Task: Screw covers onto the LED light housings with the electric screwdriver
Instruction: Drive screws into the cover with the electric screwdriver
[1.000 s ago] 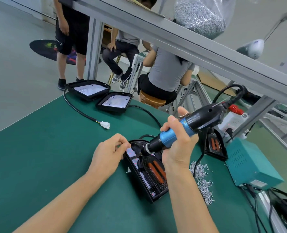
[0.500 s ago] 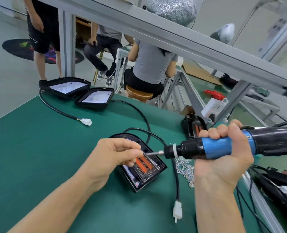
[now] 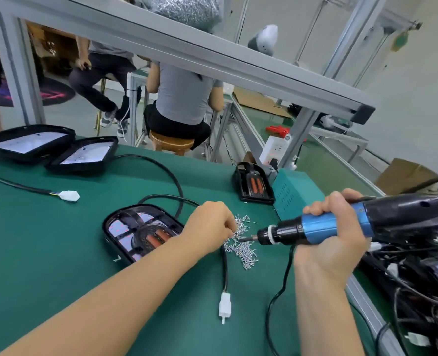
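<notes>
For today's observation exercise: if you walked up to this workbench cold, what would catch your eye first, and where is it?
The blue-and-black electric screwdriver, gripped in the right hand at right, points its bit left toward a heap of small silver screws mid-bench. The left hand reaches into that heap with curled fingers. Just left of it lies a black LED light housing showing orange parts inside, on the green bench mat.

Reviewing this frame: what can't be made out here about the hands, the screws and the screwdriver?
- Left hand: its curled fingers face away over the screw pile, so whether it pinches a screw is hidden in the head view.
- Electric screwdriver: rear end cut off by the right edge; a screw on its bit is too small to tell.
- Nearest LED housing: the left forearm covers its right corner.
</notes>
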A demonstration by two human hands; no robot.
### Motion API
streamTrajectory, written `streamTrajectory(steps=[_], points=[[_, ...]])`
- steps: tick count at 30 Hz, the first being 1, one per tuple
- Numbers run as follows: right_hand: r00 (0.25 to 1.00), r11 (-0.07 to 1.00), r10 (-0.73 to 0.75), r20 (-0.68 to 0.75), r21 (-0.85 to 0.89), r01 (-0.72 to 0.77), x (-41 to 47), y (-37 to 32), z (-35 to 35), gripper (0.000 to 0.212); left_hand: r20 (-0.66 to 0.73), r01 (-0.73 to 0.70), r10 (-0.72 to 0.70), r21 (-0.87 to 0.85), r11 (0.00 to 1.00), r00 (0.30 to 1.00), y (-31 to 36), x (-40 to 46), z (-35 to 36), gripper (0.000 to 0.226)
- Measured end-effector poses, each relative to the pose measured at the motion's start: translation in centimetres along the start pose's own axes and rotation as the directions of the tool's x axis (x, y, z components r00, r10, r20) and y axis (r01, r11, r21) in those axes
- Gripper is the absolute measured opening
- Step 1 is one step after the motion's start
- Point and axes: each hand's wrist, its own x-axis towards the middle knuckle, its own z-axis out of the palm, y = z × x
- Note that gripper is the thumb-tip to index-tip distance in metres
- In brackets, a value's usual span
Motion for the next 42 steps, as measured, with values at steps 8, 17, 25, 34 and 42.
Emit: streamTrajectory(steps=[8,17,25,34,42], points=[[0.998,0.999,-0.027,-0.056,-0.041,0.025,1.7,-0.2,-2.9,0.022,0.121,-0.073,0.009,0.541,0.838,0.993,1.0,2.5,5.6,0.032],[0.992,0.976,0.129,-0.018,0.18,-0.123,1.7,-0.8,-1.6,0.02,0.052,0.121,-0.11,-0.412,0.903,0.993,-0.5,-0.6,0.0,0.018],[0.924,0.921,0.292,0.245,0.187,-0.341,-2.8,1.5,2.5,0.02,-0.431,0.105,-0.285,-0.394,0.913,0.856,-6.9,-8.3,-5.8,0.017],[0.868,0.938,0.338,0.364,-0.05,-0.344,-7.1,5.4,4.6,0.023,-0.565,0.251,-0.303,-0.171,0.953,0.767,-10.1,-12.6,-4.0,0.012],[0.85,0.935,0.352,0.393,-0.109,-0.337,-7.1,5.5,4.5,0.028,-0.552,0.228,-0.231,-0.076,0.971,0.801,-9.6,-12.3,-2.5,0.01]])
